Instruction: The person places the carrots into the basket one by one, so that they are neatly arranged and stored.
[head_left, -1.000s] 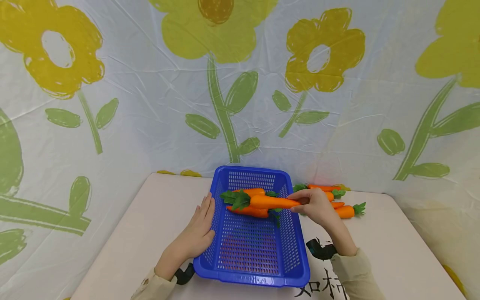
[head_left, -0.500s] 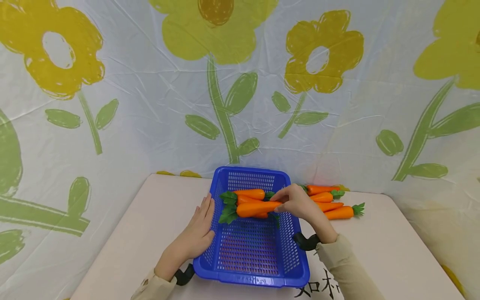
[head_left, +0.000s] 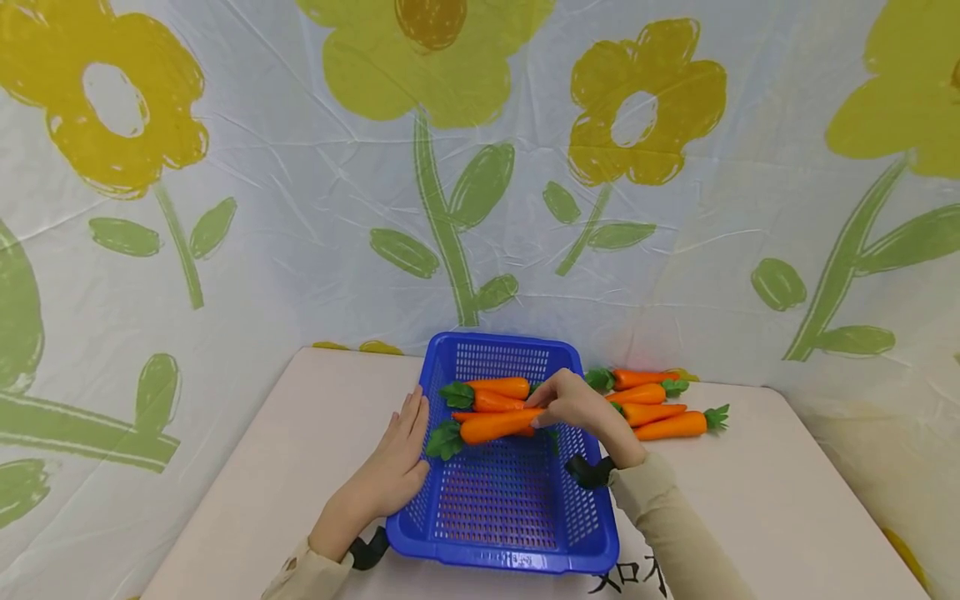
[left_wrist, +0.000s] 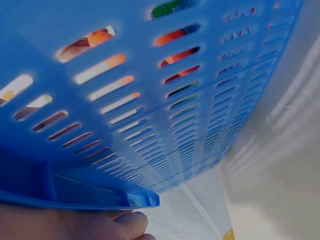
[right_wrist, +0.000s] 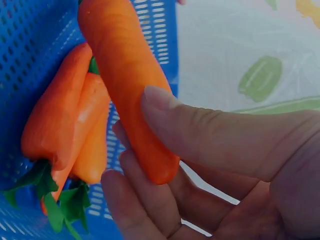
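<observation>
My right hand (head_left: 573, 402) pinches a carrot (head_left: 495, 427) by its narrow tip between thumb and fingers, over the inside of a blue plastic basket (head_left: 510, 560). The leafy end of this carrot points left. In the right wrist view the held carrot (right_wrist: 127, 75) hangs above several other carrots (right_wrist: 60, 115) lying in the basket. My left hand (head_left: 393, 458) rests against the basket's left rim with its fingers straight. The left wrist view looks along the slotted outer wall (left_wrist: 165, 110), with part of the left hand (left_wrist: 100, 225) below the rim.
Several carrots (head_left: 648, 400) with green tops lie on the pale table (head_left: 780, 500) right of the basket. Black characters (head_left: 630, 575) mark the table near the front. A flower-printed cloth (head_left: 322, 167) hangs behind and along the sides.
My right hand has moved left and slightly toward me with the carrot, farther into the basket. The left hand has stayed at the rim.
</observation>
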